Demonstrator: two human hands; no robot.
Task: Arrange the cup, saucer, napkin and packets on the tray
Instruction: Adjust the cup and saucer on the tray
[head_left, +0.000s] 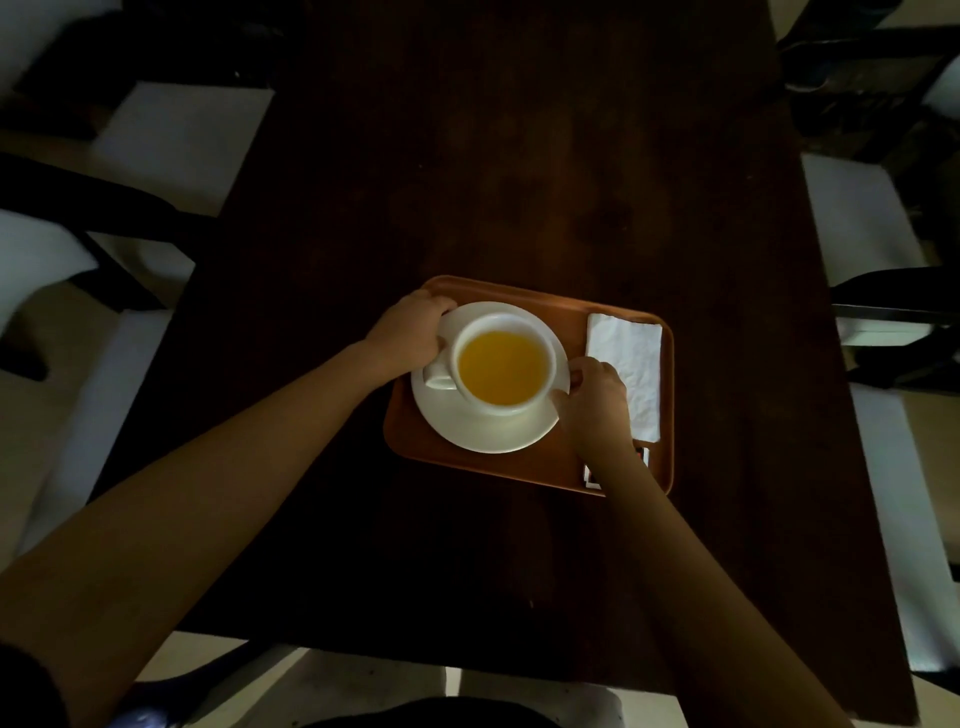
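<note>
A brown tray lies on the dark table. On its left part sits a white saucer with a white cup full of yellow liquid, handle pointing left. My left hand grips the saucer's left rim. My right hand grips its right rim. A white napkin lies along the tray's right side. Packets lie at the tray's near right corner, mostly hidden under my right wrist.
The dark wooden table stretches far ahead. White-cushioned chairs stand on the left and right sides. The table's near edge is just in front of me.
</note>
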